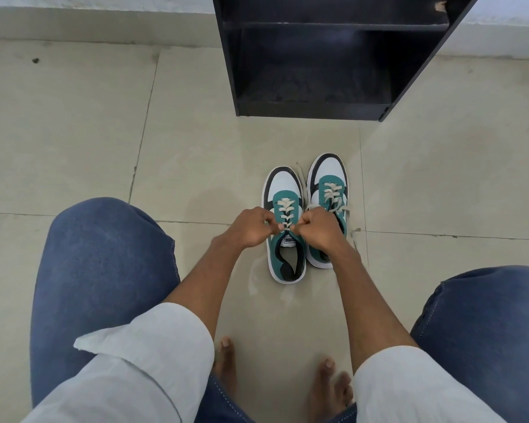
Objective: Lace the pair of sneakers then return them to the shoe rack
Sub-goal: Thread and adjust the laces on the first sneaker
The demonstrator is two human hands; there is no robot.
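Two teal, white and black sneakers stand side by side on the tiled floor, toes pointing away from me. The left sneaker [283, 190] has cream laces crossed up its front. My left hand [251, 228] and my right hand [316, 228] are closed at its top eyelets, each pinching an end of that lace [285, 213]. The right sneaker [327, 181] sits slightly farther away, partly behind my right hand; its lace ends trail loose to the side [353, 235]. The black shoe rack [318, 111] stands beyond the shoes.
The rack's bottom shelf [315, 87] holds nothing visible. A pale wall base [89, 25] runs behind it. My knees in blue jeans [104, 254] flank my arms, and my bare feet [226, 364] rest on the tiles near the bottom edge.
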